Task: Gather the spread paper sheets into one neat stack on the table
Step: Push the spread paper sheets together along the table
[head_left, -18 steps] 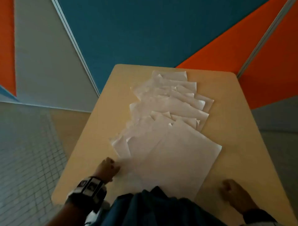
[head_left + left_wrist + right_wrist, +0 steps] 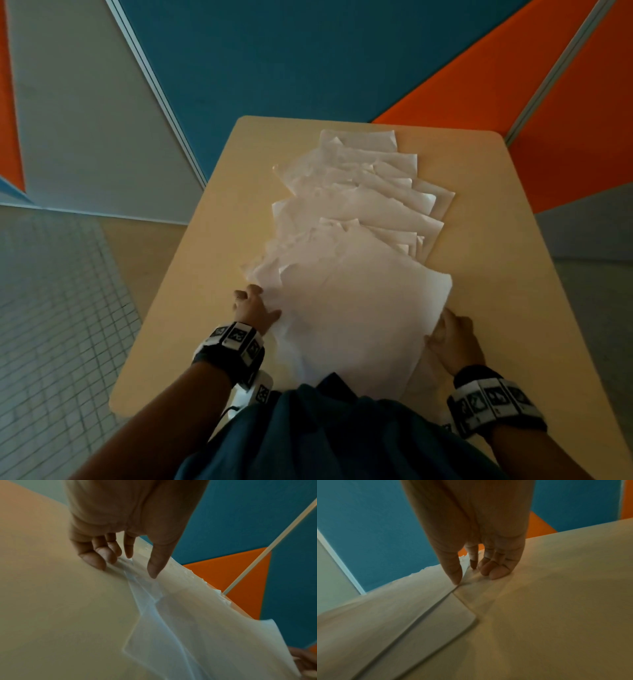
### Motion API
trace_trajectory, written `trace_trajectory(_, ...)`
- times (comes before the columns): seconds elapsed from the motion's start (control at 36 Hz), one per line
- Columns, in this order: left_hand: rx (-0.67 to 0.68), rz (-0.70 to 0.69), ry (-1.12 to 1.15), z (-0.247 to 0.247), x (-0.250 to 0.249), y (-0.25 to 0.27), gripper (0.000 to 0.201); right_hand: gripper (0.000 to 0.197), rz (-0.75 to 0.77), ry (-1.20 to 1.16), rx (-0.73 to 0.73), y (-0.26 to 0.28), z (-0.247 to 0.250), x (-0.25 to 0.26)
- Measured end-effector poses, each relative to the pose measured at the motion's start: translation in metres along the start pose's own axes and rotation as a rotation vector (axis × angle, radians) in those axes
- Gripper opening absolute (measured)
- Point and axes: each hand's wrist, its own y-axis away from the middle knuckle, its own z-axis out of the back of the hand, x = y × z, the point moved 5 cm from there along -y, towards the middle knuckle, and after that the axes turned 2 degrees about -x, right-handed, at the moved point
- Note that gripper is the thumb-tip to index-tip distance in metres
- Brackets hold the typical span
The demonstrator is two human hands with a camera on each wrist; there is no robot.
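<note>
Several white paper sheets (image 2: 356, 219) lie fanned in an overlapping row down the middle of the beige table (image 2: 479, 260), from the far edge to the near one. The largest visible sheet (image 2: 359, 315) lies nearest, on top. My left hand (image 2: 251, 301) is at the left edge of the near sheets. In the left wrist view its thumb (image 2: 154, 566) presses on the paper and its fingertips (image 2: 97, 561) touch the table at the paper's edge. My right hand (image 2: 445, 329) is at the nearest sheet's right edge, thumb (image 2: 455, 577) on that edge, fingertips (image 2: 498, 573) pressing beside it.
Bare table shows on both sides of the paper row. Blue and orange wall panels (image 2: 274, 61) stand just behind the table's far edge. A tiled floor (image 2: 51, 308) lies to the left. My dark clothing (image 2: 325, 428) covers the near end of the sheets.
Both hands have moved forward from near the table's front edge. The left now touches the left edge of the near sheets, and the right has slid in to the nearest sheet's right edge.
</note>
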Motion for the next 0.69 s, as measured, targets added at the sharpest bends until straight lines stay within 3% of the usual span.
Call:
trace_trajectory(0.11,0.026,-0.065,0.005,-0.004,-0.006,0.005,0.065,0.055,0.053,0.025,-0.002,0.001,-0.002,0.003)
trace_trajectory(0.19,0.050,-0.053,-0.050,0.000,-0.004,0.009,0.067,0.012,0.132,0.103,-0.102,0.003,0.005,0.000)
trace_trajectory(0.22,0.071,-0.046,-0.091,0.001,-0.003,0.011,0.068,0.006,0.126,0.113,-0.058,0.005,0.004,-0.001)
trace_trajectory(0.28,0.111,-0.038,-0.142,0.002,0.001,0.015,0.068,0.021,0.136,0.228,0.026,0.010,0.002,0.000)
trace_trajectory(0.33,0.149,-0.049,-0.181,0.000,0.003,0.019,0.067,0.043,0.044,0.250,0.118,0.019,-0.003,-0.003)
trace_trajectory(0.44,0.241,-0.084,-0.217,-0.009,-0.002,0.026,0.064,0.040,-0.017,0.172,0.223,0.024,-0.013,0.000)
trace_trajectory(0.58,0.314,-0.105,-0.208,-0.015,-0.006,0.027,0.060,0.040,0.075,0.167,0.303,0.031,-0.025,0.012)
trace_trajectory(0.69,0.312,-0.040,-0.194,-0.006,0.003,0.025,0.055,0.047,-0.028,0.100,0.252,0.024,-0.014,0.001)
